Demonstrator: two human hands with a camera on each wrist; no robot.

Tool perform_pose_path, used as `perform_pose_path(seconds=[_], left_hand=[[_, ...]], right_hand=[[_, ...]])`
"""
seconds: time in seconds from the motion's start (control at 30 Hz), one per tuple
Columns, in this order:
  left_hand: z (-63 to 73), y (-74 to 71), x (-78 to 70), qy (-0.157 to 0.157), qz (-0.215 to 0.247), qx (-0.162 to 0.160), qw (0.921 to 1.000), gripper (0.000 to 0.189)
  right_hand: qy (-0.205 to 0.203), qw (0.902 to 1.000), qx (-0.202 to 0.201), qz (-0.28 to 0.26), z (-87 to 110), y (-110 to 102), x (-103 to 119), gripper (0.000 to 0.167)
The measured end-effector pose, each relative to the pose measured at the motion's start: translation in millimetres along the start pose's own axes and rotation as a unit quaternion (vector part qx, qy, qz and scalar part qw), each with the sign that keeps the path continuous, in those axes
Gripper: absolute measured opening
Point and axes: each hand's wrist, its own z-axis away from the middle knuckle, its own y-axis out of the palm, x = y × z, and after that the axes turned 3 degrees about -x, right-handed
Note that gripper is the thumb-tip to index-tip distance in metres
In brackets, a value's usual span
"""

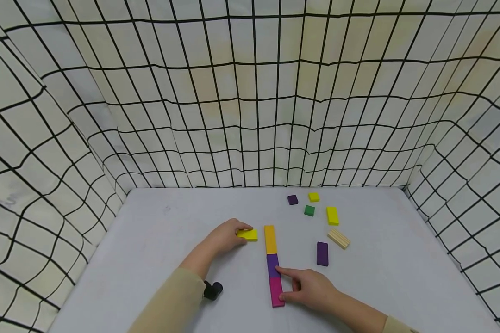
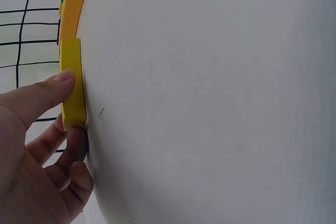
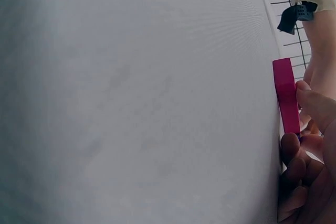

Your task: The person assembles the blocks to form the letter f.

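Observation:
In the head view a row of three blocks lies end to end on the table: an orange block (image 1: 271, 239) at the far end, a purple block (image 1: 273, 265) in the middle and a magenta block (image 1: 277, 292) nearest me. My left hand (image 1: 229, 237) pinches a yellow block (image 1: 248, 235) just left of the orange one. The left wrist view shows the thumb on this yellow block (image 2: 73, 87). My right hand (image 1: 314, 289) is at the row's right side, its index fingertip touching the purple block and its thumb the magenta block (image 3: 286, 95).
To the right lie a dark purple block (image 1: 322, 254), several pale wooden sticks (image 1: 339, 238) and a yellow block (image 1: 333, 216). Farther back are small green (image 1: 309, 211), yellow (image 1: 314, 197) and dark purple (image 1: 292, 200) blocks. Black netting (image 1: 256, 99) surrounds the white table (image 1: 158, 231).

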Motion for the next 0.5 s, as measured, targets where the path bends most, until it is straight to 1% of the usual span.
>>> perform_pose_path(seconds=[0.1,0.27,0.5], left_hand=[[-3.6,2.3,-1.5,-0.001,0.004,-0.004,1.0000,0.039],[-9.4,4.2,-4.1,-0.003,0.010,-0.003,0.9999,0.040],[-13.6,4.5,-7.6,0.002,-0.004,0.001,1.0000,0.041]], right_hand=[[-0.004,1.0000,0.000,0.000,0.8,-1,1,0.067],[-0.008,1.0000,-0.004,0.000,1.8,-1,0,0.067],[-0.010,0.9999,-0.006,0.000,1.2,0,0,0.067]])
